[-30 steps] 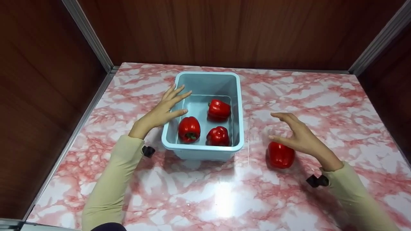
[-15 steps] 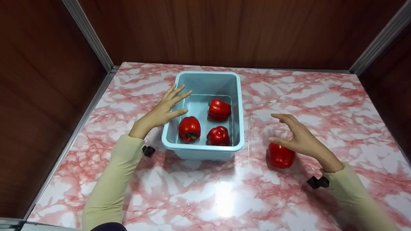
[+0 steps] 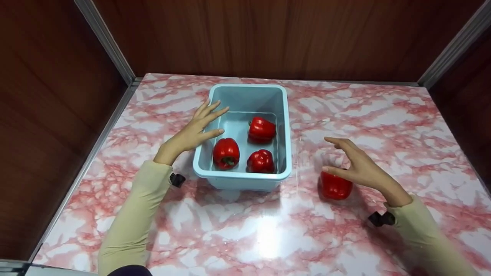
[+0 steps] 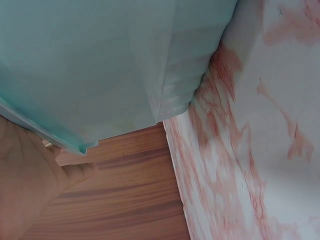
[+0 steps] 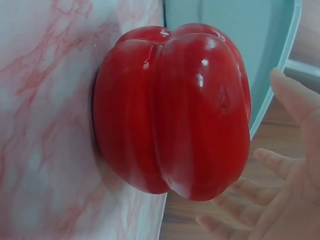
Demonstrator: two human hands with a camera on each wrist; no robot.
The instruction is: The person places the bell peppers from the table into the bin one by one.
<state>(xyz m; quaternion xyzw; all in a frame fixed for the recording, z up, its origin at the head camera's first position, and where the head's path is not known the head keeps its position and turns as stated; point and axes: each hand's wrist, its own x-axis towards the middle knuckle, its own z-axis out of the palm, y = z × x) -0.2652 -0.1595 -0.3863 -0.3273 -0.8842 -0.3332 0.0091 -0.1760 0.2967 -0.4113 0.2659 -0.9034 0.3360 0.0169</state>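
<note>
My left hand (image 3: 191,132), fingers spread, reaches over the left rim of a pale blue bin (image 3: 245,176) and grips nothing. In the left wrist view the bin's outer wall (image 4: 100,65) fills the upper part, with the hand (image 4: 25,175) at its rim. Inside the bin lie three red bell peppers: one front left (image 3: 226,153), one front right (image 3: 261,161), one farther back (image 3: 262,129). A fourth bell pepper (image 3: 336,187) lies on the table right of the bin. Over it hovers my right hand (image 3: 358,165), thumb and fingers apart; the right wrist view shows the pepper (image 5: 175,115) beside the spread fingers.
The red and white marbled tabletop (image 3: 238,241) carries the bin near its middle. Dark wood panels (image 3: 268,38) with grey metal edging (image 3: 111,42) enclose the table at the back and sides.
The right hand has sunk very slightly toward the loose bell pepper. The left hand holds its place at the bin, and the peppers have not moved.
</note>
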